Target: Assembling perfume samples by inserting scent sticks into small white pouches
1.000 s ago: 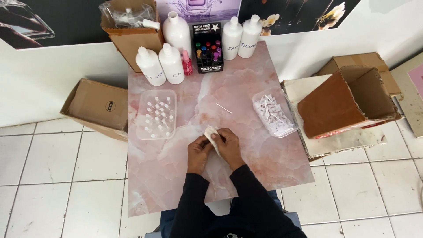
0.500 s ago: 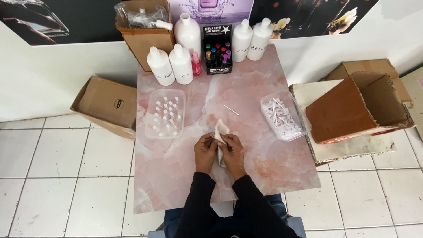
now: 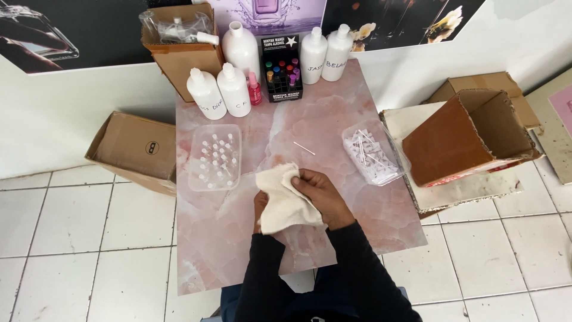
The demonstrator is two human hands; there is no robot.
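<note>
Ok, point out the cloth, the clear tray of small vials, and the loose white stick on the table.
cloth (image 3: pixel 285 203), head view, middle of the fabric
clear tray of small vials (image 3: pixel 214 157), head view, centre among vials
white stick (image 3: pixel 304 148), head view, mid-length

Both hands hold cream cloth over table.

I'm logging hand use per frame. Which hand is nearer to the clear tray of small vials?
Left. The left hand, mostly hidden under the cream cloth, sits just below and beside the tray of small vials. The right hand grips the cloth further from it.
</note>
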